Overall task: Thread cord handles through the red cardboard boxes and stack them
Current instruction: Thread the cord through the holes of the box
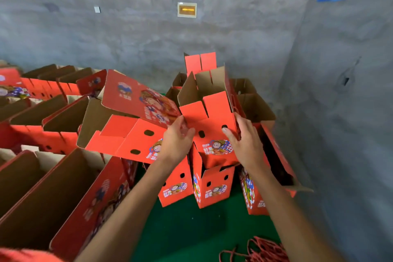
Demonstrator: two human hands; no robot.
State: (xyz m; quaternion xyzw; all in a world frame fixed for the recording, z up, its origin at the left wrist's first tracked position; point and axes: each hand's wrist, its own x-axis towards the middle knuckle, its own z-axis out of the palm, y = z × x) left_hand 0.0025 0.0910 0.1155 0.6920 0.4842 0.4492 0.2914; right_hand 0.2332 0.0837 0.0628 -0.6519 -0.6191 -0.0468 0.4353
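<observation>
- Your left hand (177, 141) sits at the centre of view, fingers curled on the left edge of the upright red box (209, 134); the grip looks like a pinch at the flap edge.
- Your right hand (244, 140) grips the same box's right edge, at 3 o'clock from the left hand, thumb lying on the front panel beside the right-hand cord hole (224, 127).
- The held box stands on top of the open boxes below (212, 185), at 6 o'clock from your hands. It appears partly nested, not fully seated.
- A flattened box (131, 134) leans in at 9 o'clock, touching or overlapping your left wrist. Judgement: it may snag the held box as you press down.
- The cord bundle (259, 249) lies on the green floor (187, 229) at 5 o'clock, well apart from both hands.
- Whether a cord is already threaded through the front holes, I cannot tell; both look empty from here.
- Recommendation: keep the pressure even on both edges, square the box to the one beneath, and keep your thumb clear of the hole.
</observation>
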